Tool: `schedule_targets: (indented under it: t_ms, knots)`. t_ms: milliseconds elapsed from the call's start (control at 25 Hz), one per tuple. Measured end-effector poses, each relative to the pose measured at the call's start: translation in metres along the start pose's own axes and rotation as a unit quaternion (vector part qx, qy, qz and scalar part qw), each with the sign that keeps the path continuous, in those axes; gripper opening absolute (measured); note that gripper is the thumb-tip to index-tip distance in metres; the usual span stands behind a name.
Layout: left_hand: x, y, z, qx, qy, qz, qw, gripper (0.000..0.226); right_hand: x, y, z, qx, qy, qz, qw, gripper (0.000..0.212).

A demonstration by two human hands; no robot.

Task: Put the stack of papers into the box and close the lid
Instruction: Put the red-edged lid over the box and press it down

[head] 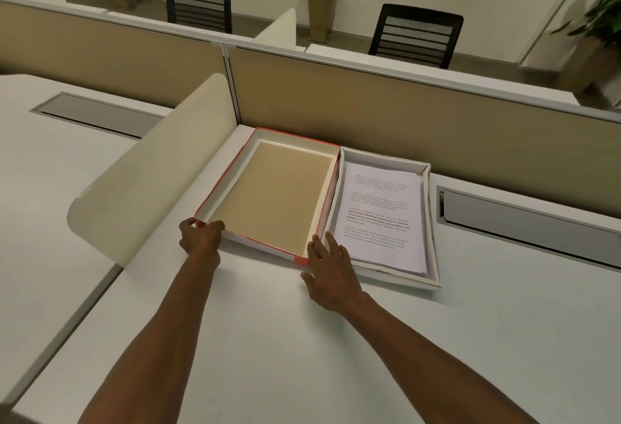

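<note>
A flat box lies open on the white desk. Its white bottom half (433, 222) on the right holds the stack of printed papers (383, 218). The red-edged lid (279, 198) lies inside-up on the left, joined along the middle, showing a brown lining. My left hand (201, 237) pinches the lid's near left corner. My right hand (331, 272) rests with fingers spread at the lid's near right corner, touching the seam beside the papers.
A tan partition (403, 111) runs behind the box. A cream curved divider (151, 168) stands close to the lid's left side. Grey cable trays (524, 218) sit right and far left. Chairs and potted plants lie beyond the partition.
</note>
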State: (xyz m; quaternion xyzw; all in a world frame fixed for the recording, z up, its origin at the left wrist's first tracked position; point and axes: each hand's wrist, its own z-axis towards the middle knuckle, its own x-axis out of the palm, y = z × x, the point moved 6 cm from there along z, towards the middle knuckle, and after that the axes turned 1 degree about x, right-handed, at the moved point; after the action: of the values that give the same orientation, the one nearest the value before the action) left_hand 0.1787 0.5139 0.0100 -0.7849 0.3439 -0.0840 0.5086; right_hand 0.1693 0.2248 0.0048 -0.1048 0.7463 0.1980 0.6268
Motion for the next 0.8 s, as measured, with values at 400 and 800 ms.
schedule_targets:
  t_ms: [400, 800]
  knots:
    - [0.008, -0.061, -0.093, 0.262, 0.037, -0.116, 0.957, 0.065, -0.147, -0.009, 0.023, 0.170, -0.227, 0.450, 0.847, 0.028]
    - [0.042, -0.098, -0.191, 0.482, 0.093, -0.032, 0.871, 0.072, -0.224, 0.027, 0.067, 0.213, -0.110, 0.685, 0.688, 0.026]
